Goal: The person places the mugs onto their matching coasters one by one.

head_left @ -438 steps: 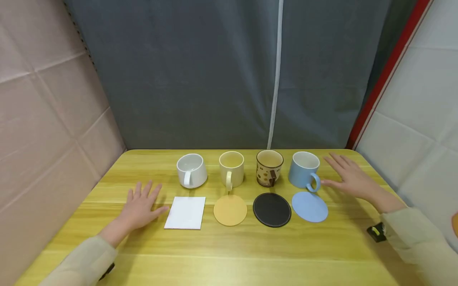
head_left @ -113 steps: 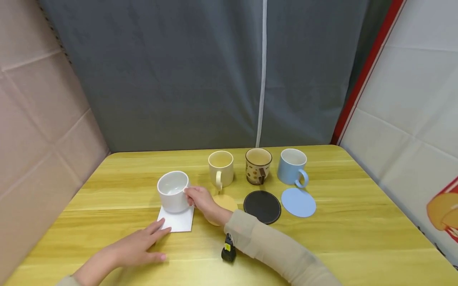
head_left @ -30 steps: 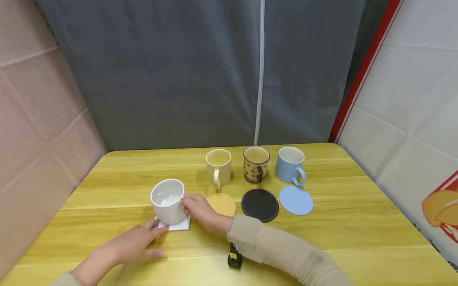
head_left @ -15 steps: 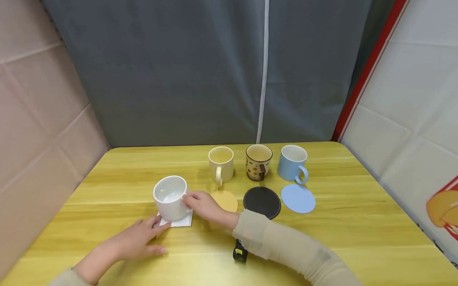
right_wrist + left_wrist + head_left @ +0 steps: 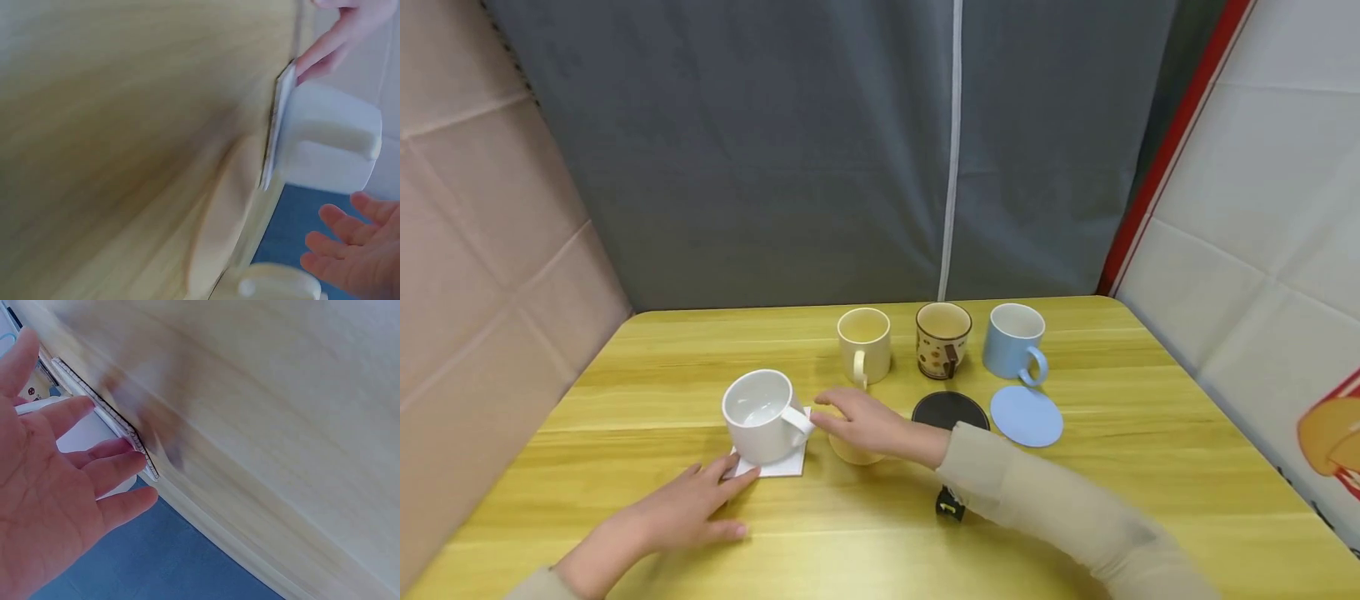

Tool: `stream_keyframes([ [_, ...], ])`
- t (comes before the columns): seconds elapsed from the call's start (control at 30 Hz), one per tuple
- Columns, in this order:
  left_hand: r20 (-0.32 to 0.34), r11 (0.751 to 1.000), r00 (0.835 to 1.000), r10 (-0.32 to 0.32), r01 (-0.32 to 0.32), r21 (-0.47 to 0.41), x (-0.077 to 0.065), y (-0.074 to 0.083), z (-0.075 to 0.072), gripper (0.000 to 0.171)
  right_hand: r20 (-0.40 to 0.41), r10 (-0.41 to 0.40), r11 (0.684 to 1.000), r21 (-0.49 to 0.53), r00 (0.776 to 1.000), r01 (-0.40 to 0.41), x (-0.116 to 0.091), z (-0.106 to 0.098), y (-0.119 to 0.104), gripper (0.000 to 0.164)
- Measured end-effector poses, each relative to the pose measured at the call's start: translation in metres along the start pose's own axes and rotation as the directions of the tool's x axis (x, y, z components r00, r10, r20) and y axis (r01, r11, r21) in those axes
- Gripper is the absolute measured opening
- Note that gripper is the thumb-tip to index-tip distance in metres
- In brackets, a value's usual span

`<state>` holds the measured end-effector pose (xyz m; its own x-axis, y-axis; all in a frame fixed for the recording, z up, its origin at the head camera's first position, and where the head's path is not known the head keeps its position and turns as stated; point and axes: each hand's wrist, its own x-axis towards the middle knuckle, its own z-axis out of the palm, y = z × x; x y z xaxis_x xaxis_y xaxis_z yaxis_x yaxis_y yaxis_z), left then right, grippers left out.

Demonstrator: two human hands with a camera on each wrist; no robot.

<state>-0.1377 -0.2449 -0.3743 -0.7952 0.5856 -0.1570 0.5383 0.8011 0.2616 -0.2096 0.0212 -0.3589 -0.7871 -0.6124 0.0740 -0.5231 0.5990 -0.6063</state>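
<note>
Surface (image 5: 262, 412), left wrist view: wood grain, with the blue-grey curtain (image 5: 169, 556) beyond its edge.
Left hand (image 5: 56, 481), left wrist view: fingers loosely straight, gripping nothing, touching the edge of the white coaster (image 5: 114, 417); if they press while pulling away, they could drag it askew.
White mug (image 5: 325, 164), right wrist view: it stands on the white coaster, its handle (image 5: 331, 140) projecting and bare; a knock there is the likeliest way to twist or shift it.
Right hand (image 5: 362, 250), right wrist view: fingers slightly bent, empty, close to the mug; a hurried sweep could catch the handle.
Yellow coaster (image 5: 853, 456), head view: partly hidden under the right hand; a low wrist might nudge it out of line with the yellow mug (image 5: 878, 354).
Handle, head view: half a second earlier the right fingers pinch it; now they are off it, just beside.
White mug and left hand, head view: in nearly the same places as in that earlier frame.
</note>
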Motion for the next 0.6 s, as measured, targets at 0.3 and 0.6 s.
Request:
stream_keyframes([
  [0.3, -0.006, 1.0, 1.0, 0.02, -0.02, 0.013, 0.0, -0.001, 0.001, 0.077, 0.071, -0.108, 0.95, -0.286, 0.992, 0.124, -0.026, -0.01, 0.026, 0.056],
  [0.6, -0.044, 0.998, 0.998, 0.049, -0.047, 0.041, 0.0, -0.003, 0.004, 0.076, 0.108, -0.119, 0.879, -0.451, 0.987, 0.156, -0.049, -0.007, 0.042, 0.059],
])
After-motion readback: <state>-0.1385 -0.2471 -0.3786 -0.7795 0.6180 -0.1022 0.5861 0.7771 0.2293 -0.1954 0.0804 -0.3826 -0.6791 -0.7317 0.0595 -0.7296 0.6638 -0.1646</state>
